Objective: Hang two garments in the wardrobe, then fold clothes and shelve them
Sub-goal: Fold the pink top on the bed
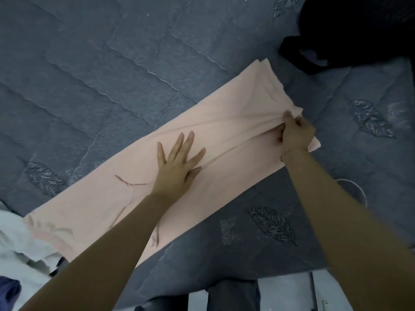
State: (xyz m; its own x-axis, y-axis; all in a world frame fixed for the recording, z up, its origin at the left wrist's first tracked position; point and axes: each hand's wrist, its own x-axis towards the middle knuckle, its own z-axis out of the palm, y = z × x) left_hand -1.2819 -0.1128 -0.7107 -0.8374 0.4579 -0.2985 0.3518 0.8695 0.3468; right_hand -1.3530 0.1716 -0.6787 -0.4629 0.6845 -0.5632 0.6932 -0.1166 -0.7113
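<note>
Currently, stage: folding, judged from the long strip shape
Pink garment [202, 140]: laid diagonally across the grey quilted bedspread [112, 63], already narrowed lengthwise
Left hand [177, 162]: flat, fingers spread, pressing mid-cloth, likely as an anchor
Right hand [296, 133]: fingers curled, pinching a bunched edge near the far end (probably to draw out creases)
White clothing [18, 239]: heaped at the garment's near end
Black garment [359, 30]: apart, at the far corner, probably awaiting its turn
</note>
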